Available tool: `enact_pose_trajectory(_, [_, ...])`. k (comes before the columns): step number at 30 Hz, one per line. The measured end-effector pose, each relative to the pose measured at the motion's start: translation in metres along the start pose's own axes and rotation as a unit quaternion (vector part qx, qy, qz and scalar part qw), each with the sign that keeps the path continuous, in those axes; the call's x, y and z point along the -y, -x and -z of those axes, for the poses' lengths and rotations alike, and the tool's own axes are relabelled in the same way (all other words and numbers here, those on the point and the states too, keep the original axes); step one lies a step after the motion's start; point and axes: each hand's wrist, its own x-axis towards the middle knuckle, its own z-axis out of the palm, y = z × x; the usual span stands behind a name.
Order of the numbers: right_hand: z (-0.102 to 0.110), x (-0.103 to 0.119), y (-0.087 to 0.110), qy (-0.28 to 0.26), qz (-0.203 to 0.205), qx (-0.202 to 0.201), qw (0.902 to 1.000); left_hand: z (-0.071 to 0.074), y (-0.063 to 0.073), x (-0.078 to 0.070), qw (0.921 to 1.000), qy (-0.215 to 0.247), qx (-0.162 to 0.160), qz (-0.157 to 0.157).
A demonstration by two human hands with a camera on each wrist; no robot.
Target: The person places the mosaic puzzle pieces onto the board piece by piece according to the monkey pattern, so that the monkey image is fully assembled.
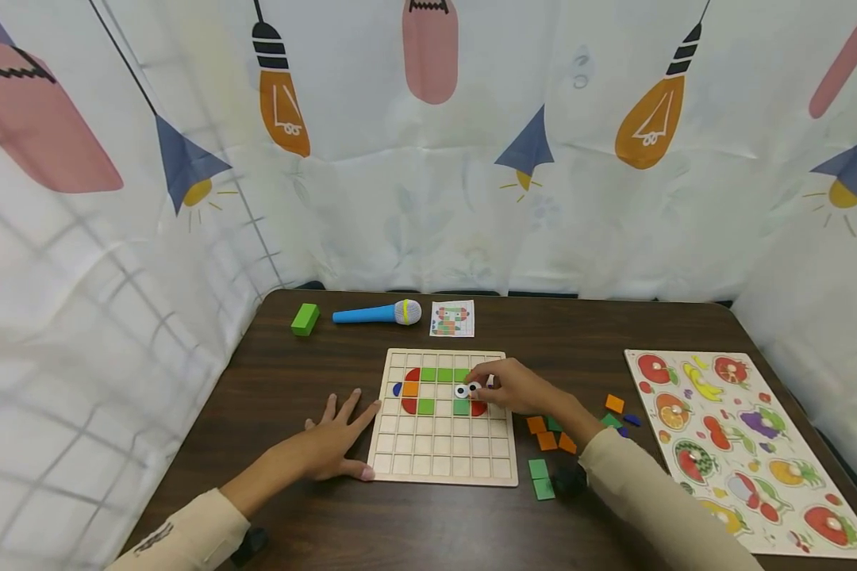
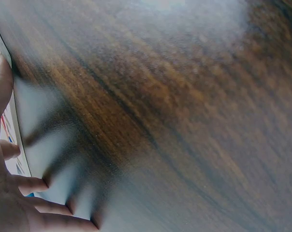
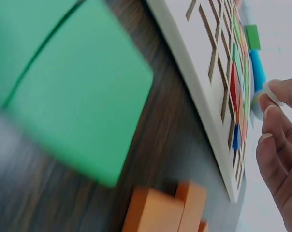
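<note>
A pale wooden grid board (image 1: 443,446) lies on the table, bearing green squares (image 1: 437,374), red rounded pieces (image 1: 409,406), an orange square (image 1: 410,389) and a blue half-round piece (image 1: 397,389). One white eye disc (image 1: 460,391) with a black pupil sits on it. Over the board's right part, my right hand (image 1: 514,386) pinches a small white disc (image 3: 273,95) between thumb and fingertip. My left hand (image 1: 332,442) lies with fingers spread at the board's left edge, thumb and index fingertip right at the rim.
Loose orange squares (image 1: 547,441) and green squares (image 1: 540,479) lie right of the board, under and beside the right forearm. Beyond it are a green block (image 1: 305,319), a blue toy microphone (image 1: 366,315) and a pattern card (image 1: 452,319). A fruit puzzle board (image 1: 746,476) stretches along the right.
</note>
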Motion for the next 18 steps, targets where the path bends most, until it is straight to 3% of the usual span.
enact_pose_trajectory(4, [-0.008,0.003,-0.014,-0.012,-0.007,0.016,0.9998,-0.001,0.000,0.001,1.0000,-0.002,-0.001,0.000])
enact_pose_trajectory(12, [-0.021,0.014,-0.039,0.003,-0.008,-0.002,1.0000,-0.002,0.000,0.001,1.0000,-0.007,0.000,0.002])
enact_pose_trajectory(18, [-0.030,0.024,-0.055,0.014,-0.009,0.006,0.9998,-0.001,0.001,0.000,1.0000,-0.005,-0.003,-0.001])
